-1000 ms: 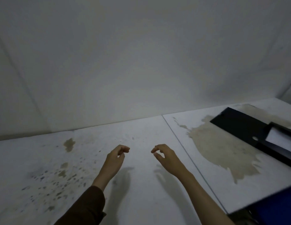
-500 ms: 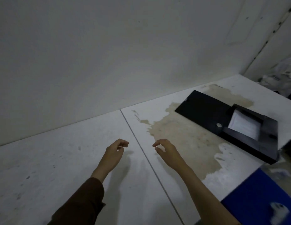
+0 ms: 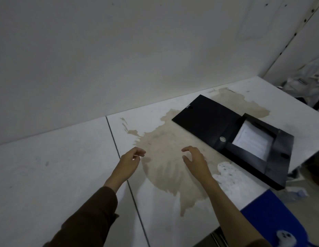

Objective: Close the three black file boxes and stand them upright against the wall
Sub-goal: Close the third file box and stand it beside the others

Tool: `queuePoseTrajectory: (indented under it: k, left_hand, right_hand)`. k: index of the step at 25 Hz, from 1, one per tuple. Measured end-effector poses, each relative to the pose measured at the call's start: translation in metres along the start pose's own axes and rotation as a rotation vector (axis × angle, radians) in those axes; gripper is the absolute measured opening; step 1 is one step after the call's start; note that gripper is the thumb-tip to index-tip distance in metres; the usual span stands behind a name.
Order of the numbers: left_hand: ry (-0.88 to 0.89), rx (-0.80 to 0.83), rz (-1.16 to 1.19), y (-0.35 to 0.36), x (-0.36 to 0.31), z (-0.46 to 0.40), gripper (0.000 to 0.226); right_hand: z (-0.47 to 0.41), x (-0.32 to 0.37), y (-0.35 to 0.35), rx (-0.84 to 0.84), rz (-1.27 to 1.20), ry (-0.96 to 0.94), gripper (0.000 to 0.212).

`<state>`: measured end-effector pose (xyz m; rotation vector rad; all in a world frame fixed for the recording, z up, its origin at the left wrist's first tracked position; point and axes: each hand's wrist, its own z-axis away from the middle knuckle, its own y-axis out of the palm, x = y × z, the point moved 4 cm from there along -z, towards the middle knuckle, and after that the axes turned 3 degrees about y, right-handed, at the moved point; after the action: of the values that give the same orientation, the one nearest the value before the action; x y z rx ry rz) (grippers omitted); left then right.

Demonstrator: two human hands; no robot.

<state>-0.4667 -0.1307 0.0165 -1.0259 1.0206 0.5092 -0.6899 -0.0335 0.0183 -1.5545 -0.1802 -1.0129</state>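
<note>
One black file box (image 3: 206, 118) lies flat and open on the white table at the right, its lid spread toward the wall and white papers (image 3: 253, 142) showing in its tray. The box's near corner hangs over the table's right edge. My left hand (image 3: 129, 162) hovers above the table with loosely curled fingers and holds nothing. My right hand (image 3: 196, 160) floats a short way left of the box, fingers apart and empty. Only this one box is in view.
The white table (image 3: 57, 175) has a dark seam (image 3: 119, 157) and a large brown stain (image 3: 165, 157). A plain wall (image 3: 137, 50) runs along its far edge. Blue cloth (image 3: 272, 220) lies at the lower right. A pale bag (image 3: 308, 82) sits beyond the table's right end.
The view has swung to the right, bringing the open box fully into sight. Both hands have moved right across the seam, over the stain and closer to the box.
</note>
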Motion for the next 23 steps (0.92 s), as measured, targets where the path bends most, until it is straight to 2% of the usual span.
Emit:
queuePoseTrajectory:
  k: [7, 12, 15, 18, 23]
  left_hand:
    - [-0.039, -0.022, 0.004, 0.1, -0.041, -0.033, 0.032]
    - [-0.01, -0.011, -0.005, 0.143, -0.061, -0.049, 0.029]
    - [-0.015, 0.002, -0.02, 0.156, -0.068, -0.055, 0.029]
    - [-0.033, 0.008, -0.026, 0.163, -0.07, -0.057, 0.03]
    - [-0.069, 0.01, -0.039, 0.159, -0.062, -0.048, 0.029]
  right_hand:
    - [-0.053, -0.101, -0.08, -0.11, 0.284, 0.12, 0.06]
    - [-0.069, -0.16, -0.107, 0.045, 0.54, 0.232, 0.081]
    - [-0.072, -0.181, -0.109, 0.123, 0.567, 0.257, 0.075]
    - [-0.074, -0.181, -0.109, 0.094, 0.545, 0.181, 0.06]
    - [-0.074, -0.168, -0.097, 0.063, 0.42, 0.073, 0.053]
